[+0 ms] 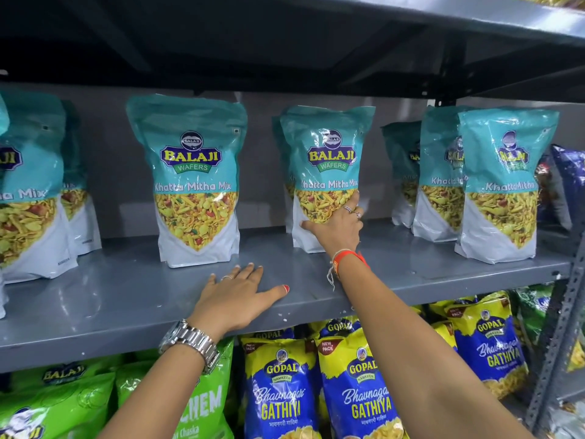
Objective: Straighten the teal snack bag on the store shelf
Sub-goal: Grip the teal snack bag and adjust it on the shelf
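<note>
A teal snack bag (326,160) labelled Khatta Mitha Mix stands upright at the middle of the grey shelf (126,299). My right hand (337,224) reaches up and grips its lower front, thumb on the left and fingers wrapped round the right edge. My left hand (237,296) lies flat on the shelf surface near the front edge, fingers spread, holding nothing, below and left of that bag. Another teal bag stands close behind the gripped one, mostly hidden.
More teal bags stand in rows: one at centre left (196,182), some at the far left (31,191), several at the right (503,185). An upper shelf (411,14) hangs overhead. Blue-yellow bags (357,384) and green bags (63,403) fill the shelf below.
</note>
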